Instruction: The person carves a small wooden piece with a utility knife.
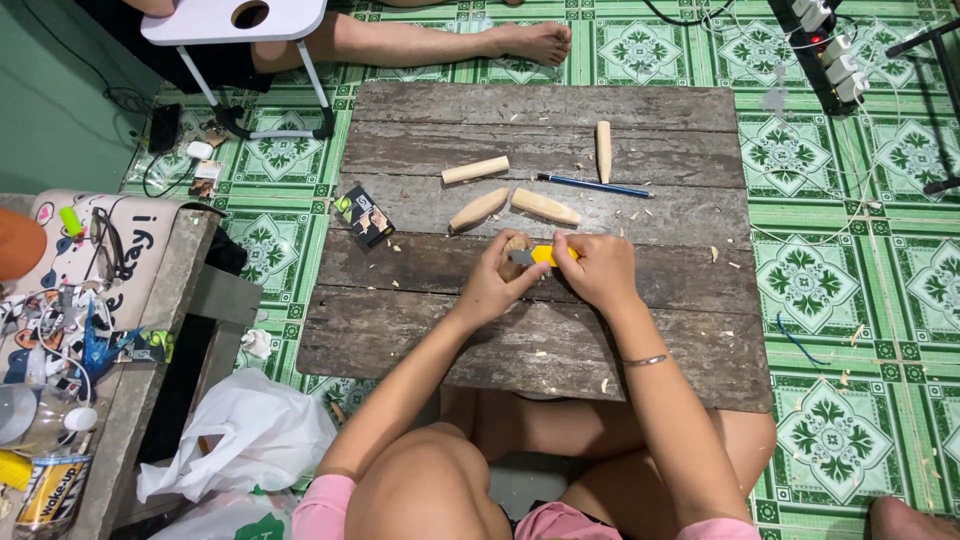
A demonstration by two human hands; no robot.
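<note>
At nine o'clock in the view we see a cluttered side table (150, 262) strewn with small items, and below it, toward seven o'clock, a crumpled white plastic bag (240, 440) on the green patterned floor tiles (860, 290). Moving right, a small dark printed packet (362, 216) lies at the left edge of the weathered wooden board (560, 330) that fills the middle.

On the board, at about eleven o'clock from the hands, rest a short round wooden dowel (475, 170) and a tapered wood piece (479, 209); a second tapered wood piece (545, 206) lies just beside it at twelve o'clock.

At the centre, our left hand (492, 286) is closed around a small wooden block (515, 245), fingers curled and pinching it. Touching it from the right, our right hand (596, 268) is clenched on a yellow utility knife (541, 255), whose grey blade end meets the block.

At one o'clock from the hands an upright-lying wooden peg (603, 151) sits above a blue pencil (594, 185). Pale shavings dot the board. At the far top right, a white power strip (828, 45) lies on the tiles. Another person's bare leg (430, 42) stretches across twelve o'clock.
</note>
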